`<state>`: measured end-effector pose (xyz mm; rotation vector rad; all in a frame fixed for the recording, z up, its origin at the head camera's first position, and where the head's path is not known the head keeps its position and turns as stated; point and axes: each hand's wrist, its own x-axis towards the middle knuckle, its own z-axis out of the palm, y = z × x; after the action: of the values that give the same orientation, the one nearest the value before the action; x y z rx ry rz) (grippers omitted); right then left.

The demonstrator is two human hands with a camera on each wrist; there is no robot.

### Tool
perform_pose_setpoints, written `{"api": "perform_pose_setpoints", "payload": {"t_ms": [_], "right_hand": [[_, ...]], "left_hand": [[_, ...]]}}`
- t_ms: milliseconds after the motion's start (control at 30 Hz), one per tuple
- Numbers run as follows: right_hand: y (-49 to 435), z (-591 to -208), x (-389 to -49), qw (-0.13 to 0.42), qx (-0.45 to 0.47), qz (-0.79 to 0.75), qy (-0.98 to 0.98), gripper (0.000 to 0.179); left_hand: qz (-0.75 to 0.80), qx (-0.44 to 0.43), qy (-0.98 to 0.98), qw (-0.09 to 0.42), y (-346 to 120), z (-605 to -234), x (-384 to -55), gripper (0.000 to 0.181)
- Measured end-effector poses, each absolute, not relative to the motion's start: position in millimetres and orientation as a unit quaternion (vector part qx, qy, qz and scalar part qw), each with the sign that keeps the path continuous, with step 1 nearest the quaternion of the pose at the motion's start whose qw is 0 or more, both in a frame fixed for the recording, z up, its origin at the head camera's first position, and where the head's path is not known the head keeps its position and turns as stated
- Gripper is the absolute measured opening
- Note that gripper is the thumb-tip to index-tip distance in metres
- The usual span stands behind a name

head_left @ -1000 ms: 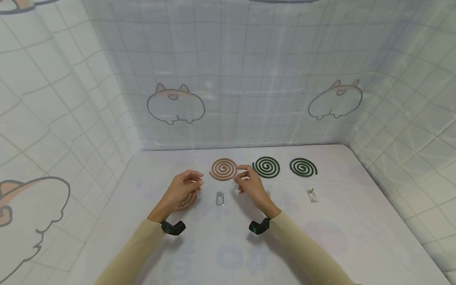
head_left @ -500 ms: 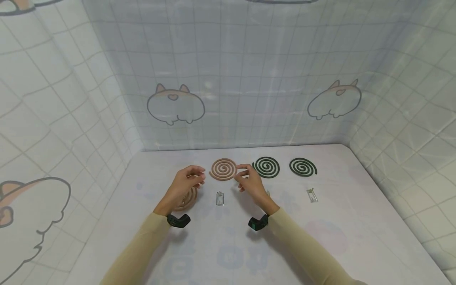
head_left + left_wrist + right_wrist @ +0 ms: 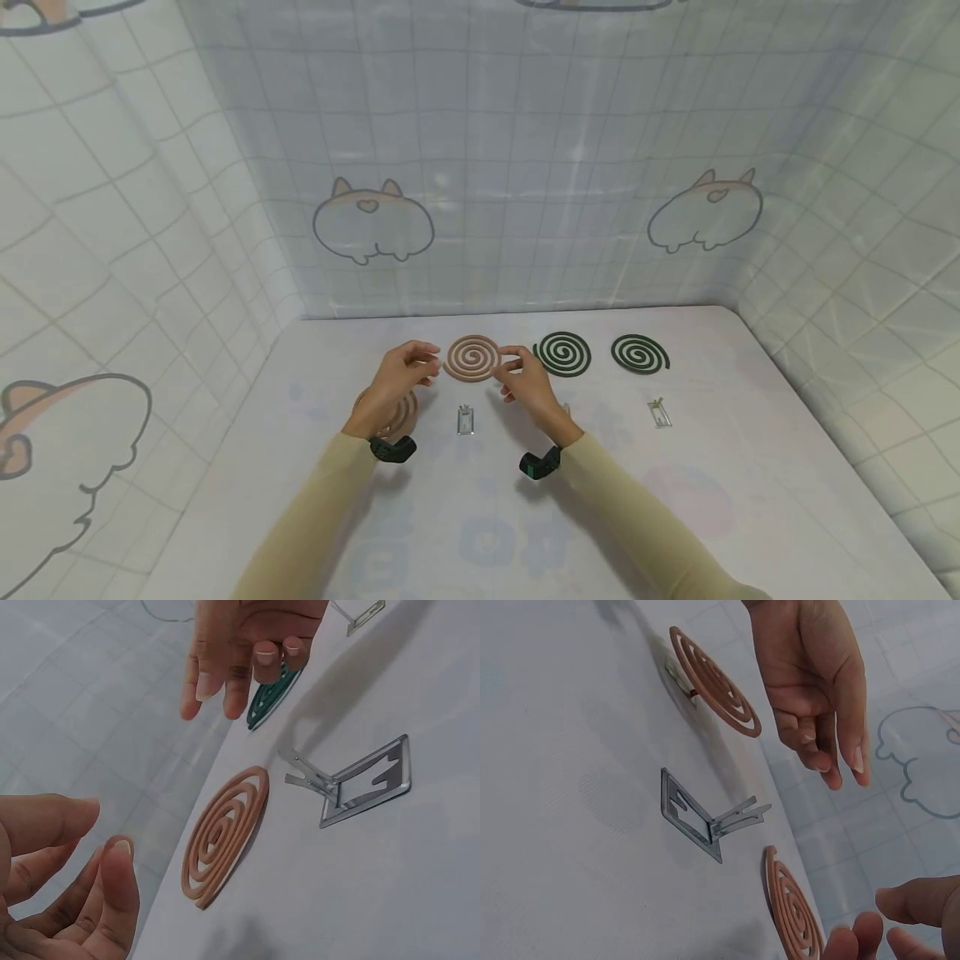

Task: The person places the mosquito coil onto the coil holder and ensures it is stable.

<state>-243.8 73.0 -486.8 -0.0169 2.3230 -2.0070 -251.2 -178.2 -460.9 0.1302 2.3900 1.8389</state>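
Observation:
A brown mosquito coil (image 3: 473, 358) lies flat on the table between my hands. My left hand (image 3: 396, 377) hovers left of it with thumb and fingertips apart, holding nothing. To its right, my right hand (image 3: 529, 389) hangs with loosely bent fingers, thumb and index near the coil's edge, also holding nothing. A second brown coil (image 3: 716, 686) sits raised on a small metal stand, partly hidden under my left hand in the head view. A bare metal coil stand (image 3: 694, 817), its prongs bent up, lies nearer me than the flat coil.
Two dark green coils (image 3: 562, 354) (image 3: 640, 354) lie in the back row to the right. Another metal stand (image 3: 659, 412) lies in front of the far one; a further stand is mostly hidden behind my right wrist. A patterned curtain (image 3: 480, 167) closes off the back.
My left hand has moved forward and to the right, closer to the flat brown coil, uncovering more of the raised coil. My right hand has barely moved.

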Motion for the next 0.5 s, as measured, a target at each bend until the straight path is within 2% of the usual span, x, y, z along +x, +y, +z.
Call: {"api": "perform_pose_setpoints", "payload": {"t_ms": [500], "right_hand": [[68.4, -495.0, -253.5, 0.042, 0.016, -0.637, 0.770, 0.048]], "left_hand": [[0.570, 0.025, 0.819, 0.065, -163.3, -468.3, -272.4, 0.037]]}}
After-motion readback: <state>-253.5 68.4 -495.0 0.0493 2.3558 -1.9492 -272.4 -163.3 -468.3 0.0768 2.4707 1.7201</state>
